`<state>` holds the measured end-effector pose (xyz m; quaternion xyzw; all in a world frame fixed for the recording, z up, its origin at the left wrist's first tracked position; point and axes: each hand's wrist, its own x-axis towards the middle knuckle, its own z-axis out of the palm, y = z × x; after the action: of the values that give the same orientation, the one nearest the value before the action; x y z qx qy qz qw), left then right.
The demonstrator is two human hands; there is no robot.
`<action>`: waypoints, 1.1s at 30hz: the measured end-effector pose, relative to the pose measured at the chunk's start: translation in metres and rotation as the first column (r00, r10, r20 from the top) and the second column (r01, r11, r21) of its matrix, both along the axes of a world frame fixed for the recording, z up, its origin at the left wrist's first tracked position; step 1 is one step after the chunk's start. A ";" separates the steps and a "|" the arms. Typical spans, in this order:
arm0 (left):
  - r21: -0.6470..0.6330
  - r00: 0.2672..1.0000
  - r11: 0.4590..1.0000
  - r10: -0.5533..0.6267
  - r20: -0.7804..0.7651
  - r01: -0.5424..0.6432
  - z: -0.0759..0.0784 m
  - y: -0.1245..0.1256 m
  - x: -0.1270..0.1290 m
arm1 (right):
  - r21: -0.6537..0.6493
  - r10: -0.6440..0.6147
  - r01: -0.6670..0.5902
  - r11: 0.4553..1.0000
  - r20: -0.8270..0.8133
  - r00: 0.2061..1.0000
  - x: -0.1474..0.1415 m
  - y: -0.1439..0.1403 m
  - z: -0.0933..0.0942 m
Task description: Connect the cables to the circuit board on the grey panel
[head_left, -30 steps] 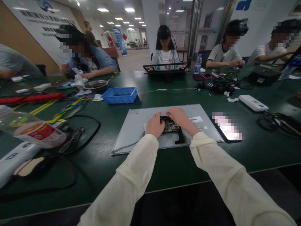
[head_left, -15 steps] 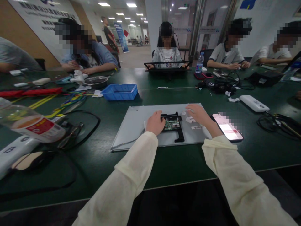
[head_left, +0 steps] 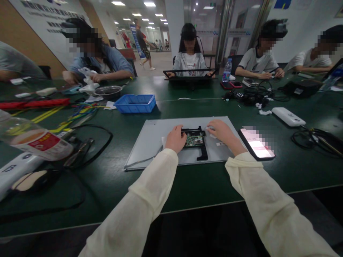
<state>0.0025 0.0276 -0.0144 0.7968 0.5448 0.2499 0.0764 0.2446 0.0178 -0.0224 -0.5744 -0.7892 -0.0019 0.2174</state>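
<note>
A grey flat panel (head_left: 144, 142) lies on the dark green table in front of me. On its middle rests a black plastic frame (head_left: 203, 151) around a green circuit board (head_left: 194, 140). My left hand (head_left: 175, 138) is closed on the frame's left edge, with its thumb beside the board. Just right of the frame, my right hand (head_left: 221, 132) has its fingers drawn together low over the panel. A small pale bit shows at those fingertips, too small to name. A grey cable (head_left: 146, 162) runs over the panel's left side.
A lit phone (head_left: 257, 142) lies right of the panel, with a white device (head_left: 288, 116) beyond it. A blue tray (head_left: 135, 104) stands behind. At left are a tilted bottle (head_left: 40, 142) and loose cables (head_left: 107, 142). Several people sit around the table.
My right hand has moved a little left, towards the frame, and its fingers have drawn together. My left hand stays on the frame. A person walking in the background has moved right.
</note>
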 end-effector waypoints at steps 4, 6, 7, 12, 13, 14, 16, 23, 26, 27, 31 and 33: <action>-0.019 1.000 1.000 0.017 -0.015 -0.017 -0.001 0.001 0.000 | -0.024 -0.072 0.074 0.997 0.080 0.994 -0.005 -0.003 0.005; -0.016 0.999 1.000 0.024 -0.035 -0.024 0.000 0.000 0.000 | -0.014 -0.116 0.118 0.993 0.099 0.988 -0.008 -0.006 0.008; -0.015 0.998 0.999 0.029 -0.050 -0.030 0.000 -0.001 0.000 | -0.002 -0.133 0.134 0.991 0.099 0.986 -0.010 -0.007 0.011; -0.025 0.988 0.996 0.076 -0.131 -0.080 0.006 -0.003 0.001 | 0.051 -0.155 0.152 0.987 0.072 0.985 -0.031 -0.006 0.025; -0.023 0.987 0.996 0.080 -0.141 -0.085 0.007 -0.004 0.001 | 0.049 -0.143 0.140 0.989 0.080 0.986 -0.037 -0.005 0.028; -0.018 0.985 0.996 0.083 -0.149 -0.086 0.007 -0.004 0.001 | 0.042 -0.129 0.126 0.991 0.092 0.987 -0.044 -0.002 0.030; -0.005 0.983 0.996 0.091 -0.162 -0.093 0.008 -0.004 0.001 | 0.020 -0.099 0.097 0.995 0.117 0.988 -0.058 0.003 0.034; 0.015 0.982 0.996 0.088 -0.169 -0.087 0.007 -0.004 0.001 | 0.042 -0.009 0.005 0.999 0.097 0.995 -0.093 0.016 0.041; 0.017 0.983 0.997 0.083 -0.166 -0.081 0.007 -0.004 0.001 | 0.005 0.027 -0.028 1.000 0.104 0.994 -0.096 0.017 0.038; 0.018 0.982 0.996 0.085 -0.167 -0.083 0.007 -0.004 0.001 | -0.016 0.046 -0.045 0.999 0.104 0.993 -0.096 0.018 0.036; 0.023 0.980 0.995 0.097 -0.173 -0.095 0.006 -0.003 0.001 | -0.053 0.101 -0.098 0.994 0.050 0.994 -0.091 0.023 0.024; 0.021 0.980 0.995 0.096 -0.174 -0.094 0.006 -0.003 0.001 | -0.063 0.101 -0.100 0.993 0.008 0.995 -0.089 0.027 0.018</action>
<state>0.0038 0.0245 -0.0088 0.7891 0.5853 0.1859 0.0110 0.1557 0.0448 -0.0041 -0.5404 -0.8180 0.0304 0.1947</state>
